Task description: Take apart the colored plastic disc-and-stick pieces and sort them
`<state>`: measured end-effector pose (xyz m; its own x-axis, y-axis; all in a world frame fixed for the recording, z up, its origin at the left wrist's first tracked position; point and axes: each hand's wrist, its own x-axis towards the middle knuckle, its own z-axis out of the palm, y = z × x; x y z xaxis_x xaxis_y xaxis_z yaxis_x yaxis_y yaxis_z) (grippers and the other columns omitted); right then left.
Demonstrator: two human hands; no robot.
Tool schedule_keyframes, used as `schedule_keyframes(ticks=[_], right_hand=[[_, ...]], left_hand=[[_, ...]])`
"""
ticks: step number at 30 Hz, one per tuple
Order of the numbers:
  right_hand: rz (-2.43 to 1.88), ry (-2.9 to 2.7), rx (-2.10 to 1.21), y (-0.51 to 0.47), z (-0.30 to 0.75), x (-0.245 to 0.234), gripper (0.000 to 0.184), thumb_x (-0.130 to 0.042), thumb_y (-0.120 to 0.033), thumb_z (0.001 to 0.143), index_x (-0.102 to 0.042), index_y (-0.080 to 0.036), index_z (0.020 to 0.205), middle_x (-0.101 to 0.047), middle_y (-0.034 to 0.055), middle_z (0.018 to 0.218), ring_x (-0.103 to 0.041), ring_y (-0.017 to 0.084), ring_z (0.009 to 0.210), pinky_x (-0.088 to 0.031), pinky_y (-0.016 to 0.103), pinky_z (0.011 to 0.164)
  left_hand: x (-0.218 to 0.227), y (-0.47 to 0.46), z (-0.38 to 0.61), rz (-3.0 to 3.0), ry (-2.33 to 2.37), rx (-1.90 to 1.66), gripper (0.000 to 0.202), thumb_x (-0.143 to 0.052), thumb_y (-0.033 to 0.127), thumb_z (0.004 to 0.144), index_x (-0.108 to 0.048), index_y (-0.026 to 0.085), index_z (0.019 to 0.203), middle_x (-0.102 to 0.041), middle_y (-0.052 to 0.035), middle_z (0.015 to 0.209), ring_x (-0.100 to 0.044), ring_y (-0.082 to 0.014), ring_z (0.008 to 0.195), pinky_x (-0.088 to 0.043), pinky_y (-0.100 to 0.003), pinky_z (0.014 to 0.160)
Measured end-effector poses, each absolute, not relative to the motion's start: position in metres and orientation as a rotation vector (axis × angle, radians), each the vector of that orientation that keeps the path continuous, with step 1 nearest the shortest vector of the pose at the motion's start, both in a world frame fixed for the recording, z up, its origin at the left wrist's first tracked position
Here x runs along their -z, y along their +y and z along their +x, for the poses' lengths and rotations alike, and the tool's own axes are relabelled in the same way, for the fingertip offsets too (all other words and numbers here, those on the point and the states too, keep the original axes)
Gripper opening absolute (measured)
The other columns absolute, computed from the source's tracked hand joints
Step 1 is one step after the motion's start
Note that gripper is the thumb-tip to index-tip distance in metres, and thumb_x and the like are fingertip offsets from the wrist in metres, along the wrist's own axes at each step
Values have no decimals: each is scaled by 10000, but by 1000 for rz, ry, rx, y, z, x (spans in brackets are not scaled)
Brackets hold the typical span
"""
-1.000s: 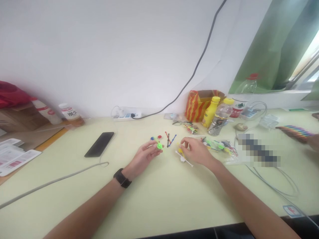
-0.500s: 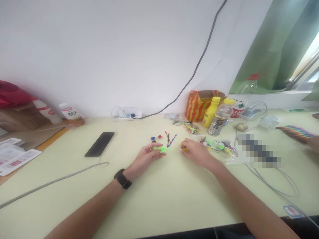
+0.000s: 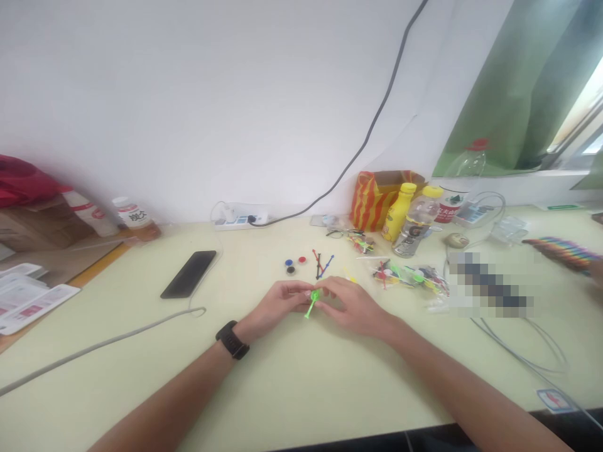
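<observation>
Both my hands meet over the table around a small bright green plastic piece [image 3: 313,301], which has a round head and a thin stick pointing down toward me. My left hand [image 3: 282,300] pinches it from the left, a black watch on that wrist. From the right, the fingers of my right hand [image 3: 346,304] close on the round head. Just beyond the hands lie red, black and blue thin sticks [image 3: 322,266]. Blue, red and black round pieces [image 3: 291,270] are to their left. A yellow piece [image 3: 350,276] lies behind my right hand.
Bags of colourful plastic parts [image 3: 414,276] lie to the right. Behind them stand a striped paper bag [image 3: 367,201], a yellow bottle [image 3: 398,213] and clear bottles. A phone [image 3: 188,274] with a cable is at left, a power strip [image 3: 240,216] by the wall. Another person's hand [image 3: 597,270] shows far right.
My right hand has left the yellow piece and moved left to the green piece. My left hand has shifted slightly toward me and right, and the green stick now points toward me.
</observation>
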<state>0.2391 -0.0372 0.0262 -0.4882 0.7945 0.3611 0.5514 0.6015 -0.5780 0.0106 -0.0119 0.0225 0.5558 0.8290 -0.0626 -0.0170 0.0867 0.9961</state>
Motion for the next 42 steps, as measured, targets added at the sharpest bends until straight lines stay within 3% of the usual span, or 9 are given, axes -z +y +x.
schedule_keyframes(ticks=[5, 11, 16, 18, 22, 27, 34, 42], right_hand=[[-1026, -2328, -514, -34, 240, -21, 84, -582, -241, 982, -650, -226, 1030, -694, 28, 947, -630, 179, 865, -455, 296, 775], [-1084, -2392, -443, -30, 246, -22, 139, -549, -136, 946, -648, -222, 993, -692, 31, 936, -622, 178, 853, -428, 282, 754], [-1093, -2438, -268, -26, 252, -21, 209, -499, -62, 910, -642, -210, 945, -658, 45, 908, -596, 192, 863, -406, 292, 750], [-1093, -2434, -274, -26, 254, -24, 237, -469, -49, 916, -644, -208, 933, -650, 46, 906, -590, 185, 847, -402, 288, 740], [-1076, -2412, -384, -33, 252, -34, 232, -455, -71, 945, -642, -206, 927, -648, 38, 910, -592, 167, 812, -416, 279, 741], [-1025, -2428, -474, -41, 242, -33, 99, -566, -249, 984, -638, -210, 930, -653, 40, 974, -622, 175, 854, -449, 297, 796], [-1040, -2512, -273, -35, 239, -15, 125, -531, -92, 913, -579, -206, 896, -639, 43, 930, -582, 194, 876, -416, 319, 784], [-1396, -2446, -8, -20, 260, -17, 183, -533, -33, 818, -537, -210, 863, -637, 64, 952, -542, 243, 969, -371, 369, 813]], left_hand=[[-22, -16, 14, 1440, 774, -687, 283, -741, 402, 897, -774, 181, 1071, -777, -133, 1094, -731, -284, 1023, -554, -410, 931], [-16, -12, 8, 1944, 997, -844, 211, -754, 354, 863, -786, 219, 1022, -750, -84, 942, -648, -220, 790, -510, -339, 742], [-15, -1, -2, 2111, 1153, -1146, 245, -738, 301, 857, -764, 264, 1098, -688, -97, 1182, -583, -307, 1158, -427, -439, 1047], [-10, 3, -5, 2187, 1248, -1146, 276, -696, 288, 881, -737, 258, 1152, -655, -103, 1244, -551, -314, 1218, -395, -467, 1091], [0, 7, -8, 2252, 1314, -1046, 320, -674, 289, 888, -709, 243, 1202, -623, -102, 1321, -544, -313, 1234, -400, -468, 1094], [2, 5, -7, 2224, 1244, -1065, 313, -683, 275, 882, -720, 246, 1191, -648, -95, 1302, -547, -321, 1223, -390, -477, 1089], [1, 5, -7, 2267, 1314, -1052, 329, -681, 263, 880, -712, 238, 1206, -625, -109, 1363, -525, -343, 1253, -380, -495, 1090], [-4, 2, -3, 2227, 1208, -1043, 277, -657, 254, 906, -728, 267, 1173, -699, -85, 1192, -589, -308, 1152, -433, -450, 1026]])
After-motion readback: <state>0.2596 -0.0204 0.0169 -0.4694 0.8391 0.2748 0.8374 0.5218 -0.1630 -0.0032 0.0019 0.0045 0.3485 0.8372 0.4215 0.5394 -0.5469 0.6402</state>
